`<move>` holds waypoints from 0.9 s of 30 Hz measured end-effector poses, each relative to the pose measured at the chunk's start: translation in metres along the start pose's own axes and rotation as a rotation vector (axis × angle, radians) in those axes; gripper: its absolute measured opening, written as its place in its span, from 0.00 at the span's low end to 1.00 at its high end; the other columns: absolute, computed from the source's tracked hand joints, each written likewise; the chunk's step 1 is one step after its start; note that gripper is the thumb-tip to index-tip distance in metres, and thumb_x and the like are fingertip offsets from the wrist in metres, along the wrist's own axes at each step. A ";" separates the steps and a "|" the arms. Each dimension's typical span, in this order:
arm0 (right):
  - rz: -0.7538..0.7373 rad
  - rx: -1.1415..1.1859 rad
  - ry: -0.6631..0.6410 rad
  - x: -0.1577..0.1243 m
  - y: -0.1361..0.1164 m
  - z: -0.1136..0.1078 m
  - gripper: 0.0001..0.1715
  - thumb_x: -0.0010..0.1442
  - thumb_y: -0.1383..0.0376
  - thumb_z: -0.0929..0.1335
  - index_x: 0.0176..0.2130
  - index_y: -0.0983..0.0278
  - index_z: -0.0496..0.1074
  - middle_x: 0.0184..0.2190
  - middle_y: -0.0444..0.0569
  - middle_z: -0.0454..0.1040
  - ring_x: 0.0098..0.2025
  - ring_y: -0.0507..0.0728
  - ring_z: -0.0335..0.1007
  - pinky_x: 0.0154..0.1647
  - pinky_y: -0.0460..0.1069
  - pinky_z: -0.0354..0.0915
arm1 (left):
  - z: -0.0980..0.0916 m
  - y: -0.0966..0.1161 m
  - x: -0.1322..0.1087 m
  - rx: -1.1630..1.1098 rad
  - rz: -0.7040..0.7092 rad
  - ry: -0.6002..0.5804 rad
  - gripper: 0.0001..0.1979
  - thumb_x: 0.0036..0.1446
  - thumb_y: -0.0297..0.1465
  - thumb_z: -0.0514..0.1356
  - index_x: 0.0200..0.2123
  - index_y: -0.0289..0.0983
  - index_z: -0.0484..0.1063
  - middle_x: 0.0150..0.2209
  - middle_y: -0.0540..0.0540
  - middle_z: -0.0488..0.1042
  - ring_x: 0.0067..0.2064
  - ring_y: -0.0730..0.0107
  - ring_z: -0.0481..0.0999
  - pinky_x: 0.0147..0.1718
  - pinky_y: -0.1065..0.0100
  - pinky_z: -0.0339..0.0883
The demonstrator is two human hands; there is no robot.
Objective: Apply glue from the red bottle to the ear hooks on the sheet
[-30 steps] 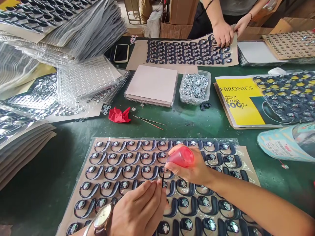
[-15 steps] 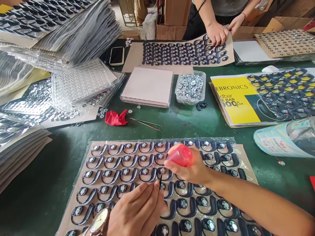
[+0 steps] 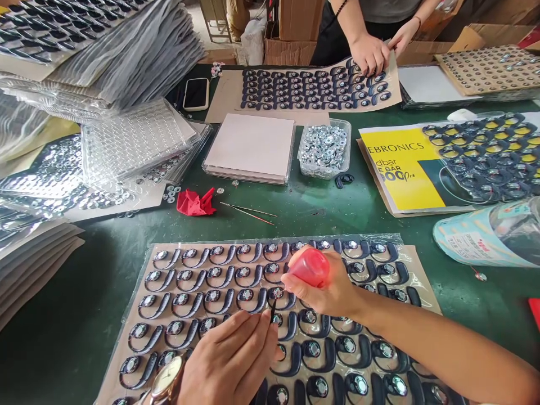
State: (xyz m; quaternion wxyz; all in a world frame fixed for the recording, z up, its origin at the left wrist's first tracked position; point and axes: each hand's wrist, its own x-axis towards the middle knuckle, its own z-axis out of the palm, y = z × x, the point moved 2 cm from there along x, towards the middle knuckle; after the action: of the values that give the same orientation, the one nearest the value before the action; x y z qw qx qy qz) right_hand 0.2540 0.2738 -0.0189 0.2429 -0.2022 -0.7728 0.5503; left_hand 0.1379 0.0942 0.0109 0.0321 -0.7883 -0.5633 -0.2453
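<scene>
My right hand (image 3: pixel 337 287) is closed around a small red squeeze bottle (image 3: pixel 310 267), tilted over a sheet of parts. Pinched in my left hand (image 3: pixel 230 354) is a thin dark pointed tool (image 3: pixel 274 308); its tip reaches a round speaker-like disc (image 3: pixel 276 293) just below the bottle. That disc sits in one of the dark hook-shaped earphone shells (image 3: pixel 189 304), which lie in rows on a cardboard sheet (image 3: pixel 122 326) under clear plastic. My fingers cover some shells, and most of the tool is hidden in my grip.
Beyond the sheet lie metal tweezers (image 3: pixel 248 212), red crumpled material (image 3: pixel 196 202), a plastic tub of metal discs (image 3: pixel 324 149) and a card stack (image 3: pixel 251 147). Tall stacks (image 3: pixel 139 62) stand left, a cup (image 3: pixel 485 233) lies right. Across the table, a co-worker's hands (image 3: pixel 371 53) touch another shell sheet.
The whole view has shifted slightly. Both hands keep their grip and stay at the same disc.
</scene>
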 end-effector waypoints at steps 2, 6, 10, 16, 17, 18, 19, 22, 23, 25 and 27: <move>0.016 0.019 -0.009 -0.001 0.001 0.000 0.14 0.59 0.57 0.71 0.28 0.62 0.69 0.20 0.44 0.71 0.20 0.51 0.64 0.21 0.46 0.64 | -0.003 -0.003 0.003 -0.028 -0.007 -0.017 0.14 0.67 0.27 0.52 0.44 0.28 0.77 0.43 0.42 0.80 0.48 0.64 0.79 0.60 0.63 0.64; 0.040 0.068 -0.016 -0.003 0.003 0.000 0.13 0.60 0.56 0.70 0.30 0.62 0.70 0.19 0.45 0.73 0.20 0.52 0.67 0.21 0.46 0.65 | -0.006 -0.007 0.006 -0.087 -0.045 0.010 0.13 0.67 0.26 0.52 0.43 0.28 0.76 0.42 0.42 0.81 0.44 0.63 0.80 0.51 0.62 0.71; 0.055 0.049 -0.033 -0.003 0.004 0.001 0.12 0.59 0.57 0.71 0.31 0.62 0.71 0.19 0.45 0.74 0.20 0.51 0.67 0.21 0.45 0.66 | -0.010 -0.010 0.013 -0.122 -0.040 0.008 0.10 0.64 0.24 0.55 0.43 0.28 0.76 0.39 0.42 0.81 0.41 0.64 0.81 0.45 0.63 0.74; -0.023 0.052 -0.058 -0.002 0.001 0.001 0.12 0.58 0.58 0.72 0.29 0.63 0.71 0.23 0.44 0.73 0.21 0.49 0.66 0.22 0.44 0.65 | -0.014 -0.022 0.017 -0.257 -0.092 -0.015 0.13 0.63 0.22 0.52 0.46 0.30 0.73 0.39 0.41 0.81 0.38 0.67 0.81 0.40 0.65 0.76; -0.039 0.060 -0.073 -0.003 0.002 0.001 0.12 0.58 0.58 0.73 0.29 0.63 0.72 0.24 0.44 0.74 0.23 0.50 0.68 0.24 0.44 0.66 | -0.013 -0.024 0.016 -0.303 -0.128 -0.010 0.13 0.61 0.21 0.52 0.47 0.31 0.72 0.40 0.41 0.81 0.38 0.67 0.81 0.39 0.65 0.76; -0.052 0.070 -0.088 -0.003 0.002 0.002 0.13 0.58 0.57 0.73 0.30 0.63 0.72 0.26 0.44 0.75 0.24 0.50 0.69 0.26 0.44 0.67 | -0.013 -0.027 0.015 -0.352 -0.166 -0.001 0.13 0.60 0.20 0.53 0.47 0.31 0.72 0.40 0.41 0.81 0.37 0.68 0.80 0.38 0.66 0.75; -0.066 0.080 -0.099 -0.003 0.003 0.003 0.13 0.57 0.57 0.74 0.30 0.63 0.72 0.27 0.45 0.76 0.26 0.51 0.71 0.28 0.44 0.68 | -0.012 -0.029 0.014 -0.396 -0.205 0.012 0.13 0.60 0.19 0.54 0.46 0.32 0.72 0.39 0.41 0.80 0.36 0.69 0.80 0.37 0.67 0.75; -0.100 0.107 -0.090 -0.004 0.002 0.004 0.14 0.54 0.56 0.76 0.31 0.63 0.73 0.27 0.44 0.76 0.26 0.51 0.71 0.29 0.44 0.69 | -0.010 -0.034 0.013 -0.466 -0.276 0.052 0.11 0.58 0.18 0.57 0.43 0.31 0.73 0.38 0.41 0.80 0.34 0.72 0.79 0.35 0.70 0.72; -0.078 0.133 -0.084 -0.004 0.000 0.003 0.14 0.53 0.57 0.76 0.31 0.63 0.73 0.25 0.43 0.75 0.24 0.50 0.70 0.27 0.44 0.68 | -0.010 -0.034 0.014 -0.469 -0.278 0.062 0.10 0.58 0.18 0.58 0.42 0.31 0.73 0.38 0.41 0.80 0.34 0.73 0.79 0.35 0.70 0.72; 0.030 0.211 -0.073 -0.004 -0.006 -0.003 0.13 0.54 0.58 0.76 0.32 0.63 0.72 0.21 0.41 0.72 0.19 0.48 0.66 0.22 0.43 0.64 | -0.010 -0.033 0.013 -0.461 -0.251 0.075 0.11 0.57 0.17 0.58 0.43 0.31 0.73 0.38 0.42 0.80 0.35 0.73 0.79 0.36 0.70 0.71; 0.189 0.291 -0.091 -0.002 -0.014 -0.013 0.12 0.57 0.58 0.75 0.34 0.63 0.72 0.20 0.41 0.71 0.19 0.49 0.65 0.20 0.43 0.62 | -0.010 -0.031 0.012 -0.434 -0.192 0.071 0.13 0.57 0.17 0.57 0.45 0.30 0.73 0.38 0.42 0.80 0.36 0.72 0.79 0.38 0.68 0.72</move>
State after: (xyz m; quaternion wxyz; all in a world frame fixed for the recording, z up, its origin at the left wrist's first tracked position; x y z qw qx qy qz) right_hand 0.2627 0.2781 -0.0028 0.1816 -0.2116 -0.6728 0.6852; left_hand 0.1091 0.1128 0.0174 -0.1416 -0.7104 -0.5684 -0.3901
